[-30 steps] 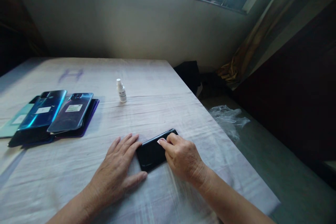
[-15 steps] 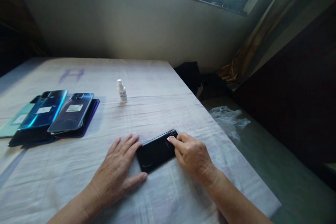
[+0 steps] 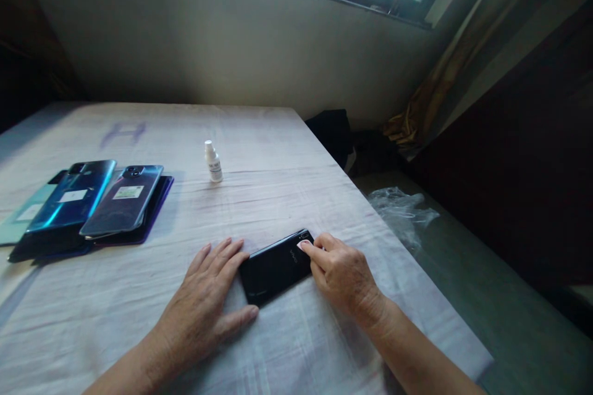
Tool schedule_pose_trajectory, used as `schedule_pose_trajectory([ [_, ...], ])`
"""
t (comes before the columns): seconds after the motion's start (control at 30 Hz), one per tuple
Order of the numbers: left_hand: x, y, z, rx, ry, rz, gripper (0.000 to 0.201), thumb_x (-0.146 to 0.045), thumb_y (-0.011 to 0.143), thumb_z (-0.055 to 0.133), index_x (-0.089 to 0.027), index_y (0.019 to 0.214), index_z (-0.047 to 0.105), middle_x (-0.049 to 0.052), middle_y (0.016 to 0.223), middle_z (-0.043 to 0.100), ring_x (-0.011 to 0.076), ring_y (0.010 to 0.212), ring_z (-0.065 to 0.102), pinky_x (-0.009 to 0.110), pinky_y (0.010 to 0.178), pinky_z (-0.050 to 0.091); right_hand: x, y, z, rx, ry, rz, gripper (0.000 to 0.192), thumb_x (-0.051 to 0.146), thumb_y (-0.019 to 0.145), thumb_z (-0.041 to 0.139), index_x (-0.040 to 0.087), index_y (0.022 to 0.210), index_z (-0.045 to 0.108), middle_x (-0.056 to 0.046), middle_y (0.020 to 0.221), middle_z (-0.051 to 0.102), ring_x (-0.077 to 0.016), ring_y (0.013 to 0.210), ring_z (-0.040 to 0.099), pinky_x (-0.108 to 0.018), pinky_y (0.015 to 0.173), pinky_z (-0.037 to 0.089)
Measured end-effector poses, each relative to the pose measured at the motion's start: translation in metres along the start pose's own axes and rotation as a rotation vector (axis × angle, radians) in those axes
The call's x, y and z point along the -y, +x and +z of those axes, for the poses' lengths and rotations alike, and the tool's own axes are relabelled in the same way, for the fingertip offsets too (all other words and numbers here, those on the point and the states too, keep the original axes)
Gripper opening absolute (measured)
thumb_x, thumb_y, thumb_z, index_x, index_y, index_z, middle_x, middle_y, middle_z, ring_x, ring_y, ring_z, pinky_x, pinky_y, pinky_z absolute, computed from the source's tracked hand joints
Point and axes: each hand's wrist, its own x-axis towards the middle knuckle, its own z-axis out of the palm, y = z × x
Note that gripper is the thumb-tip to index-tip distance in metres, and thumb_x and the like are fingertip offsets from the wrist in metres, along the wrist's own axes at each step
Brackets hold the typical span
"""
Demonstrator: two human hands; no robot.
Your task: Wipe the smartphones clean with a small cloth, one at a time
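Note:
A black smartphone (image 3: pixel 277 268) lies back side up on the cloth-covered table, its camera corner at upper right. My left hand (image 3: pixel 208 296) rests with fingers spread, the index finger and thumb touching the phone's left end. Over the camera end, my right hand (image 3: pixel 343 271) pinches a small white pad (image 3: pixel 304 245) and presses it on the phone's back. The fingers hide most of the pad, so its material is unclear. Beyond the phone stands a small white dropper bottle (image 3: pixel 214 162), upright and capped.
Several phones are stacked at the left, among them a blue one (image 3: pixel 69 207) and a grey-purple one (image 3: pixel 123 203) with labels on their backs. The table (image 3: pixel 278 154) drops off at the right, where a clear plastic bag (image 3: pixel 403 213) lies below. A wall and window are behind.
The view has shifted slightly. Both hands stay in nearly the same places on the phone, and the white pad remains near the camera end.

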Motion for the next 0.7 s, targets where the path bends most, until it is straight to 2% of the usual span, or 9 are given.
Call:
schedule_pose_trajectory([
  [0.17,0.001,-0.001,0.000,-0.010,-0.014,0.004,0.068,-0.050,0.084,0.070,-0.023,0.143,0.047,0.013,0.155,0.046,0.0350,0.142,0.043,0.057,0.119,0.029,0.000,0.019,0.004,0.051,-0.040,0.019,0.035,0.009,0.086,0.056,0.025,0.111,0.075,-0.004,0.092,0.070,-0.0158,0.076,0.064,-0.024,0.063,0.044],
  [0.3,0.002,-0.001,0.001,-0.020,-0.012,0.009,0.068,-0.051,0.084,0.069,-0.022,0.142,0.047,0.013,0.155,0.047,0.0351,0.142,0.043,0.057,0.118,0.031,-0.007,0.025,0.007,0.009,-0.052,0.065,0.035,0.009,0.085,0.056,0.025,0.110,0.076,-0.004,0.091,0.070,-0.0157,0.074,0.064,-0.024,0.061,0.043],
  [0.5,0.001,0.000,0.001,-0.016,0.003,0.010,0.068,-0.051,0.084,0.070,-0.022,0.141,0.047,0.014,0.154,0.047,0.0351,0.142,0.044,0.057,0.118,0.030,-0.016,0.019,0.007,-0.011,-0.038,0.122,0.036,0.009,0.085,0.054,0.023,0.110,0.076,-0.004,0.089,0.070,-0.0158,0.073,0.065,-0.025,0.062,0.044],
  [0.7,0.001,0.001,0.000,-0.012,0.018,0.014,0.068,-0.053,0.085,0.069,-0.023,0.142,0.046,0.013,0.154,0.047,0.0340,0.142,0.043,0.056,0.118,0.031,-0.014,0.004,0.003,0.006,-0.026,0.112,0.040,0.007,0.085,0.053,0.022,0.115,0.074,-0.004,0.090,0.070,-0.0156,0.075,0.065,-0.024,0.065,0.047],
])
